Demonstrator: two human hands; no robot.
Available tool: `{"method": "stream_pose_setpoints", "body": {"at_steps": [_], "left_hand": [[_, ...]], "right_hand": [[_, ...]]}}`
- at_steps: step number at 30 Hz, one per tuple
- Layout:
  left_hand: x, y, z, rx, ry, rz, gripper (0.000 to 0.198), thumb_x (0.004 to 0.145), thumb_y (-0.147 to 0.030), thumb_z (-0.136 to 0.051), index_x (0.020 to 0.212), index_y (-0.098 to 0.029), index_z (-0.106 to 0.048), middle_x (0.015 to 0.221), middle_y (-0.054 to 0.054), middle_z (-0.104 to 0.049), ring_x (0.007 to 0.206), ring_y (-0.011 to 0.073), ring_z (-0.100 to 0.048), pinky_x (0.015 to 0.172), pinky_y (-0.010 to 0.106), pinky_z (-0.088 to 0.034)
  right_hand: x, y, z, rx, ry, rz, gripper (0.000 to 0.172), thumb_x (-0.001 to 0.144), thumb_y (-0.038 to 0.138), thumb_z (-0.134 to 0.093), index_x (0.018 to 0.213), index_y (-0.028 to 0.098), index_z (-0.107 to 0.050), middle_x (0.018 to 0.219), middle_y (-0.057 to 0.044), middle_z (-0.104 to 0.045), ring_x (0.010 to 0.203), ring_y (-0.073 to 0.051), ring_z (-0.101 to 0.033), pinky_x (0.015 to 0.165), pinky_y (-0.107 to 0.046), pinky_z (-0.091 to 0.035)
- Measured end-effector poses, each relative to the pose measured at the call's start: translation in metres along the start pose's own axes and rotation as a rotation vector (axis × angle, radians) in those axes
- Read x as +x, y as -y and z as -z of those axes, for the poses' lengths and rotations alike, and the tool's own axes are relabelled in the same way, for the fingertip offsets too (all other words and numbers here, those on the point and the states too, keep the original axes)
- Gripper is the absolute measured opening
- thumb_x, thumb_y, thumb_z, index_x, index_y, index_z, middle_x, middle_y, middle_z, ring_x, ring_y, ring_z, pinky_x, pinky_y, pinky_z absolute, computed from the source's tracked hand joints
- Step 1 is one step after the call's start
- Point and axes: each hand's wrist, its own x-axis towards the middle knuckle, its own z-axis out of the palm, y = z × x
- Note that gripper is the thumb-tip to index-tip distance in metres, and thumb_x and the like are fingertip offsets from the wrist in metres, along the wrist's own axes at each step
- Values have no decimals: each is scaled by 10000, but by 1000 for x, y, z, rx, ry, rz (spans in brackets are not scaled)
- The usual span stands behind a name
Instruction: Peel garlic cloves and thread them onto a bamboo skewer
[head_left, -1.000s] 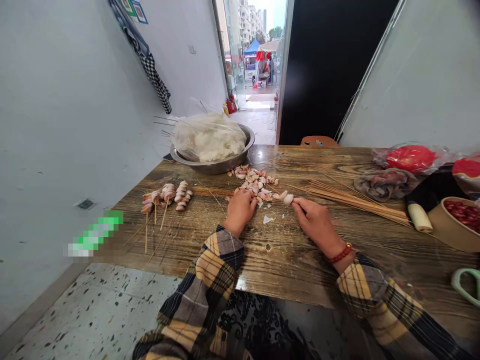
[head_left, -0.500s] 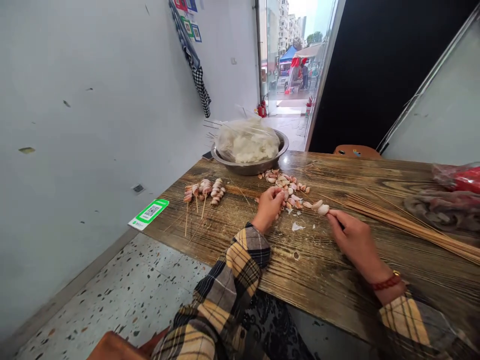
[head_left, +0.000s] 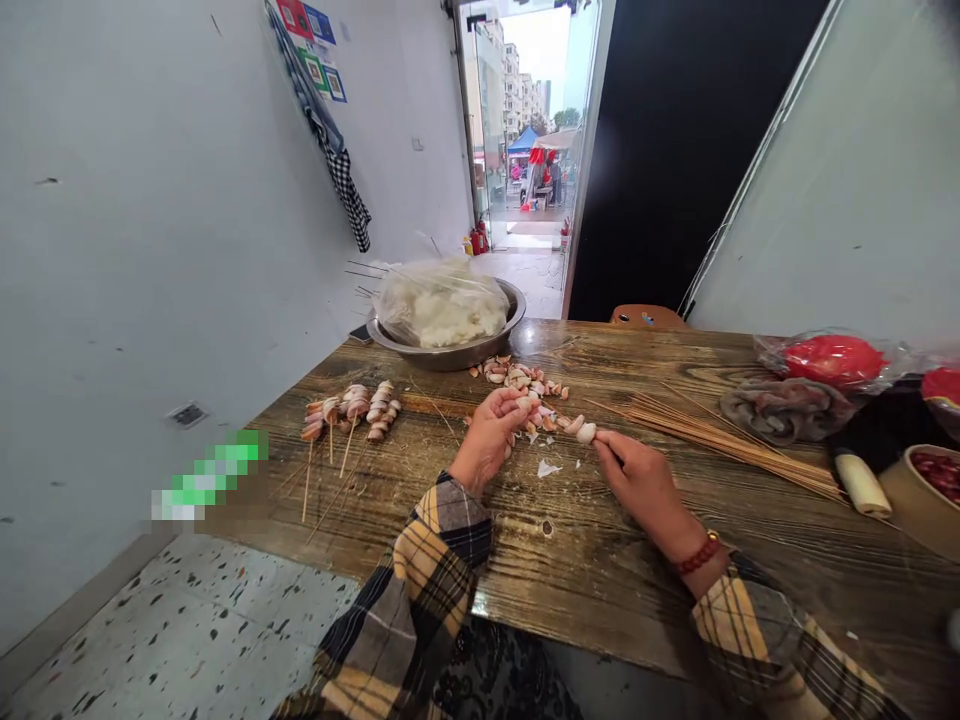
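My left hand (head_left: pixel 491 433) rests on the wooden table (head_left: pixel 600 560), fingers curled over a piece taken from the pile of pink and white garlic cloves (head_left: pixel 521 380). My right hand (head_left: pixel 637 478) is closed on a thin skewer whose tip carries pale cloves (head_left: pixel 583 430) just left of its fingers. Loose white peel (head_left: pixel 547 468) lies between the two hands. Both arms wear plaid sleeves; a red bracelet (head_left: pixel 697 555) sits on the right wrist.
Finished clove skewers (head_left: pixel 352 410) lie at the left. A metal basin (head_left: pixel 450 350) with a plastic bag of white stuff stands behind. Bare bamboo sticks (head_left: pixel 720 445) fan to the right, near red bags (head_left: pixel 825 360), a grey cloth (head_left: pixel 784 408) and a brown bowl (head_left: pixel 919 495).
The head camera swung left and back again. My left hand has lifted slightly with its fingers curled on a clove; my right hand keeps its skewer in the same place.
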Motion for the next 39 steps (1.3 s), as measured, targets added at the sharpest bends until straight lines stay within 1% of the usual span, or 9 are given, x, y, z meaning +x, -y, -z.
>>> {"method": "stream_pose_setpoints", "body": {"at_steps": [4, 9, 12, 14, 17, 19, 28, 35, 39], "left_hand": [[0, -2, -2, 58, -29, -16, 347, 663, -295, -798, 838, -142, -541, 802, 55, -708, 717, 137, -668, 580, 192, -446], [-1, -4, -3, 2, -71, 34, 350, 669, -252, -787, 946, -112, -625, 838, 65, -705, 646, 89, -630, 487, 157, -390], [-1, -2, -1, -61, -52, 67, 330, 687, -220, -772, 975, -104, -661, 808, 53, -693, 617, 64, -604, 490, 147, -405], [-1, -2, -1, -100, -38, 77, 327, 699, -207, -766, 993, -103, -669, 826, 57, -696, 634, 62, -613, 537, 148, -448], [-2, -4, -2, -133, -43, 89, 279, 724, -204, -753, 971, -101, -673, 883, 80, -709, 722, 94, -662, 678, 185, -523], [-2, -4, -3, -137, -54, 91, 235, 740, -213, -744, 933, -101, -671, 887, 87, -712, 770, 119, -681, 733, 209, -540], [-1, 2, 1, -88, 3, 92, 243, 785, -316, -709, 835, -88, -642, 829, 104, -708, 681, 119, -680, 615, 180, -533], [-3, 2, 0, -134, 27, 96, 274, 756, -254, -725, 976, -97, -679, 889, 106, -708, 727, 130, -677, 690, 219, -529], [-3, 3, -4, -125, 37, 109, 336, 731, -252, -742, 1027, -106, -676, 869, 98, -702, 666, 103, -634, 550, 176, -459]], "right_hand": [[1, -1, -2, -6, 4, 13, 280, 954, 290, -417, 1002, 204, -678, 1009, -84, -731, 879, -214, -696, 773, -334, -546], [1, 0, -1, -1, 24, 1, 286, 962, 299, -410, 1010, 192, -670, 1035, -95, -725, 900, -222, -692, 789, -345, -539], [1, 1, 0, 8, 25, 0, 280, 960, 298, -413, 1010, 202, -671, 1030, -89, -725, 903, -218, -689, 779, -333, -535], [0, 2, 0, -1, 21, 2, 280, 959, 300, -413, 1000, 204, -673, 1017, -88, -727, 895, -217, -688, 764, -324, -533], [0, 1, 0, -11, 24, 2, 283, 959, 301, -410, 992, 203, -673, 996, -84, -730, 869, -215, -689, 753, -320, -527], [0, 1, -1, -10, 29, -2, 282, 960, 304, -410, 996, 206, -671, 995, -79, -731, 860, -214, -688, 750, -319, -523], [-1, 2, -2, -2, 37, 4, 280, 964, 308, -409, 1000, 195, -663, 993, -80, -730, 860, -215, -687, 758, -326, -514], [-1, 0, -3, -30, 61, -10, 285, 964, 312, -404, 986, 191, -660, 978, -81, -728, 838, -222, -684, 733, -326, -510], [-2, -2, -5, -17, 74, -13, 282, 964, 307, -404, 996, 193, -660, 981, -78, -728, 846, -217, -679, 742, -320, -505]]}}
